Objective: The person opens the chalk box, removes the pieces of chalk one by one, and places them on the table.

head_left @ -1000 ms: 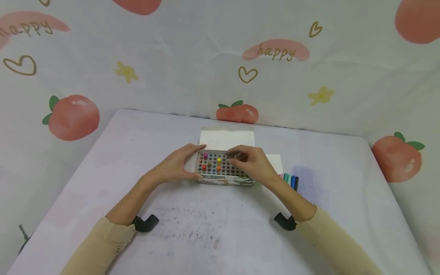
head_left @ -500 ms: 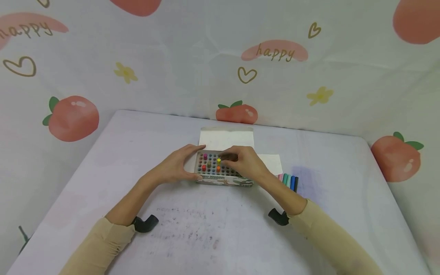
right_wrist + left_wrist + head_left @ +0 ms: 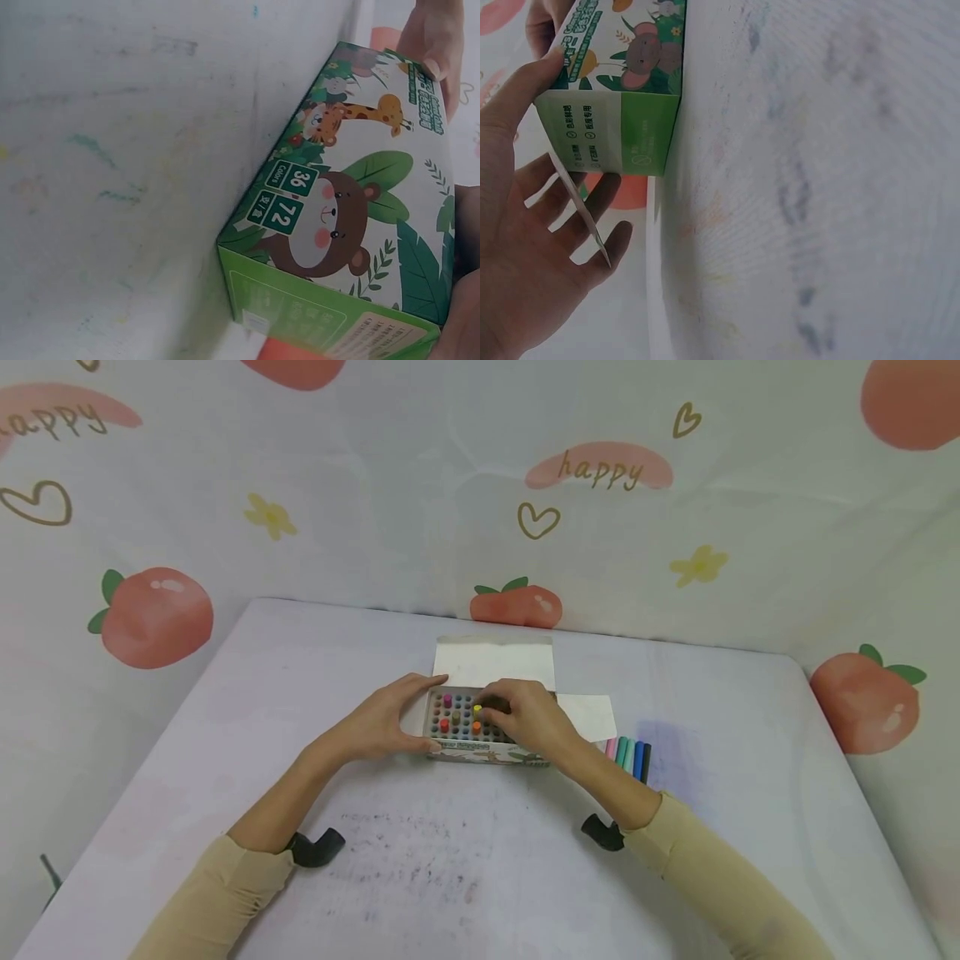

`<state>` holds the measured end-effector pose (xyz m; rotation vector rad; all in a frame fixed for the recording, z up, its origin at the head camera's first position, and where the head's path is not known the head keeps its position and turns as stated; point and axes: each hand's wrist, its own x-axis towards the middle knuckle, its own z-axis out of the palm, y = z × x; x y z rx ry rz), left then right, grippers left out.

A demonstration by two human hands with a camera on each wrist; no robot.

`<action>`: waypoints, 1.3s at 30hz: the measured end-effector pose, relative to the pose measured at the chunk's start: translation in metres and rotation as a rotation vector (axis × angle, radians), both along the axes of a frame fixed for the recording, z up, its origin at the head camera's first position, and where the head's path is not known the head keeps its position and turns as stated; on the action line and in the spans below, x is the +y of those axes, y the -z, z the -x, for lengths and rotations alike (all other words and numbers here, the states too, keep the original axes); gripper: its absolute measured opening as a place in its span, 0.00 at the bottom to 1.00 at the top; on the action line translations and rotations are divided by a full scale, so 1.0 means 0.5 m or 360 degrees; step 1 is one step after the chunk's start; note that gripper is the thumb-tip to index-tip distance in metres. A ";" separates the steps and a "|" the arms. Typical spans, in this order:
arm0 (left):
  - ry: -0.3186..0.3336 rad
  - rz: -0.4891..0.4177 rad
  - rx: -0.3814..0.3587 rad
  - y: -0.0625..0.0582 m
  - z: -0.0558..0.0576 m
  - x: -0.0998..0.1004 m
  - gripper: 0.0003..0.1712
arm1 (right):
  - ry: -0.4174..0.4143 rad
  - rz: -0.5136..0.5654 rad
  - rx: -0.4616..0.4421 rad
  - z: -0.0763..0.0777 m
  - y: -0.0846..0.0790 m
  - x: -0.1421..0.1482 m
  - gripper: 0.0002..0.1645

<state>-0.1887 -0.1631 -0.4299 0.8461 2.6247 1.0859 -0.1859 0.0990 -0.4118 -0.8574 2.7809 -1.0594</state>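
A chalk box (image 3: 487,753) with a lid flap (image 3: 495,660) stands unfolded on the white table, its holder full of small round holes. Several chalk sticks poke up, among them a magenta one (image 3: 447,701), a red one (image 3: 444,726) and an orange one (image 3: 476,727). My left hand (image 3: 378,718) holds the box's left end, thumb on the printed front (image 3: 622,45) and index finger at the back edge. Over the holder, my right hand (image 3: 528,718) has its fingertips at the yellow chalk stick (image 3: 477,709) and seems to pinch it; the fingers partly hide the grip.
A white side flap (image 3: 588,717) sticks out at the box's right. Beside it lies a row of coloured sticks (image 3: 630,756) in pink, green, blue and black, partly behind my right forearm. Smudges (image 3: 420,852) mark the tabletop in front. A patterned cloth (image 3: 375,510) hangs behind.
My right hand has moved a little left across the holder, until its fingertips meet the yellow chalk stick. My left hand stays at the box's left end.
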 end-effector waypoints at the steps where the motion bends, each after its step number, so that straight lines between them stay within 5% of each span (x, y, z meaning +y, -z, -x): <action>1: -0.0002 -0.0002 0.0000 0.000 0.000 0.000 0.56 | -0.0003 -0.0002 0.0020 -0.001 0.001 0.000 0.10; 13: 0.0002 -0.0016 0.0002 0.000 0.002 -0.002 0.57 | -0.0004 0.0060 0.0112 -0.006 -0.005 0.001 0.10; 39: -0.0009 0.0027 -0.0028 -0.003 0.001 0.001 0.58 | 0.0100 0.0499 0.0192 -0.019 -0.052 0.028 0.08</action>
